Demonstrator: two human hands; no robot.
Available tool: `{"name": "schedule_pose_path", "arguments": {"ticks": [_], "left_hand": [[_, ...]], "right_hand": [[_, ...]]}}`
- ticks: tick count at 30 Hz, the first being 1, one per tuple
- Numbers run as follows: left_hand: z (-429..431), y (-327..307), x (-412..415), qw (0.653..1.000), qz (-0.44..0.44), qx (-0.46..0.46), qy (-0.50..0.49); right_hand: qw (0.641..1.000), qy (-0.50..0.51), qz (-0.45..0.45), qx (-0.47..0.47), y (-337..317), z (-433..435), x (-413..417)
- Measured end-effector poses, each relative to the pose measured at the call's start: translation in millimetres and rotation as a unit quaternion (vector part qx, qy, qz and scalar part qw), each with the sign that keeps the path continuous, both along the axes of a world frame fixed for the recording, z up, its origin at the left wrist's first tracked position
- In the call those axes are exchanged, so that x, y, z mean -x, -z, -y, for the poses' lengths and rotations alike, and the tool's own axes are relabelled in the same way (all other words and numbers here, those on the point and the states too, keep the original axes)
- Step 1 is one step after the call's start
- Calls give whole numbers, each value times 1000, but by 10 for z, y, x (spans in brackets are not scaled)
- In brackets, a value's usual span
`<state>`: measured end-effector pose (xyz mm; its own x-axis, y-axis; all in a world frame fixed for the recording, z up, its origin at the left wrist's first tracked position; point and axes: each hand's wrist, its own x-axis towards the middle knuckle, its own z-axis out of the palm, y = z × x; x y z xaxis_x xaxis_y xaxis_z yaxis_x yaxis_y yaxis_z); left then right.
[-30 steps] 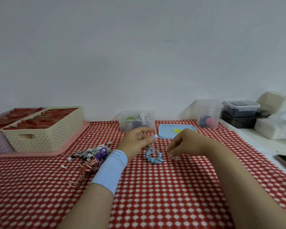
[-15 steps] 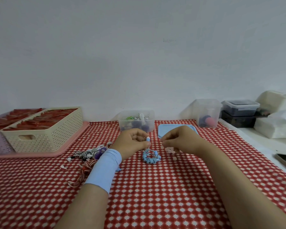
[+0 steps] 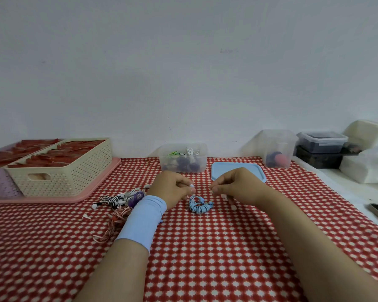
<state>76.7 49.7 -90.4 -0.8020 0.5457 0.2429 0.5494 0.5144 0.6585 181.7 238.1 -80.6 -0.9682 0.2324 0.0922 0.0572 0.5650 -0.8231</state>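
A coiled blue earphone cable (image 3: 200, 204) lies on the red checked tablecloth (image 3: 205, 247) between my hands. My left hand (image 3: 170, 188), with a light blue wristband, pinches the cable's small blue-and-white earbud end just above the coil. My right hand (image 3: 236, 185) hovers to the right of the coil with fingers curled and fingertips pinched together; what they hold is too small to tell. Small pale earbud pieces lie under my right hand.
A tangle of earphones (image 3: 120, 200) in black-white, purple and pink lies left of my left wrist. Behind stand a clear box of earphones (image 3: 182, 158), a blue lid (image 3: 238, 170), a clear tub (image 3: 278, 149), a cream basket (image 3: 61, 166) on a pink tray, and stacked containers (image 3: 321, 149) at right.
Both hands have drawn a little nearer to me and lower, and the blue coil has shifted slightly. The left hand keeps pinching the earbud end.
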Motion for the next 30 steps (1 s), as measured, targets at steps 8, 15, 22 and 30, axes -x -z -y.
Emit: {"name": "schedule_pose_path", "arguments": {"ticks": [8, 15, 22, 30], "left_hand": [[-77, 18, 12, 990, -78, 116, -15], [-132, -15, -70, 967, -141, 207, 47], [-160, 5, -108, 997, -54, 27, 40], [-247, -3, -262, 961, 155, -218, 73]], "right_hand": [[1000, 6, -3, 3, 12, -1, 7], [1000, 13, -11, 18, 10, 6, -3], [996, 13, -37, 79, -17, 24, -34], [970, 3, -40, 238, -67, 3, -46]]}}
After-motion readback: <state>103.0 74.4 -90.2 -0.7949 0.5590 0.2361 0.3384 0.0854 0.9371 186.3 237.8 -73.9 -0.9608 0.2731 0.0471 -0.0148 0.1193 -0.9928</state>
